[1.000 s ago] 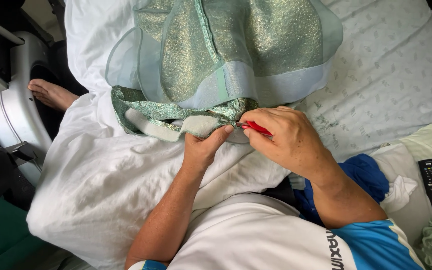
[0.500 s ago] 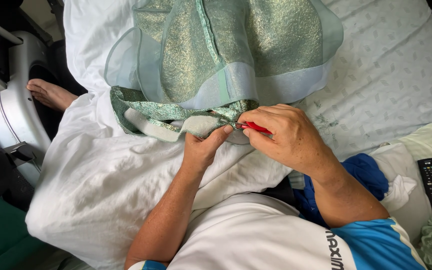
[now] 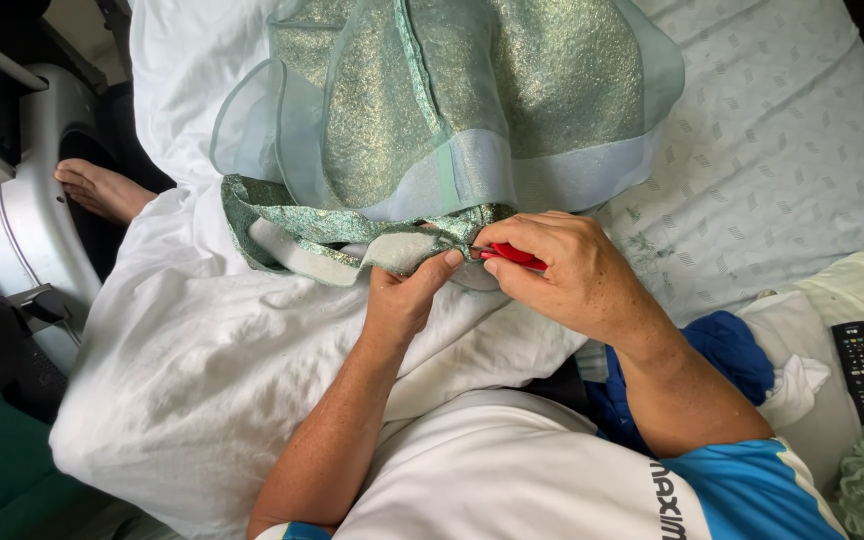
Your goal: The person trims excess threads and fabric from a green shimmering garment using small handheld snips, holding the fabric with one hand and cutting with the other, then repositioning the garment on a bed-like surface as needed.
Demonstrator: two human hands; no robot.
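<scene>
A shimmering green dress [image 3: 472, 110] with sheer pale ruffles lies spread over a white pillow [image 3: 192, 370] in front of me. Its folded green edge with white padding [image 3: 332, 250] is turned up toward me. My left hand [image 3: 407, 295] pinches this padded edge between thumb and fingers. My right hand [image 3: 562, 275] grips a small red-handled tool [image 3: 514, 256], whose metal tip touches the fabric right beside my left thumb. Both hands meet at the dress's lower seam.
A patterned white bedsheet [image 3: 782, 170] lies to the right, with a black remote control [image 3: 860, 372] on a pale cushion and blue cloth [image 3: 727, 350] by my arm. A bare foot [image 3: 102, 190] rests at left beside a grey machine [image 3: 22, 230].
Hardly anything differs; both hands stay at the seam, with only tiny shifts of fingers and tool.
</scene>
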